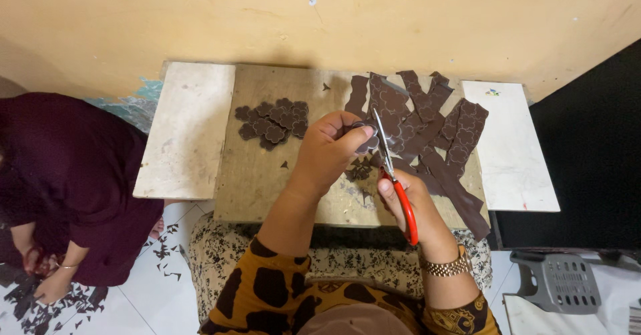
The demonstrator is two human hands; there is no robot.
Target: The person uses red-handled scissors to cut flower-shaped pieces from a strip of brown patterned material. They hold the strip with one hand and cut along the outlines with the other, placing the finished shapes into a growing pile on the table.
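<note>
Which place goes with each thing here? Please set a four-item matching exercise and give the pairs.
Things:
1. scissors
2. pile of cut flower shapes
3. brown strips
4. grey plastic stool

Places:
A. on the floor, at the person's right
B. in the right hand
C. on the board, left of the left hand
D. on the board, beyond the right hand

Pairs: 1-B, 2-C, 3-D, 4-A

One scissors (395, 181), one pile of cut brown shapes (274, 122), one heap of brown strips (427, 134), three boards (187, 128).
</note>
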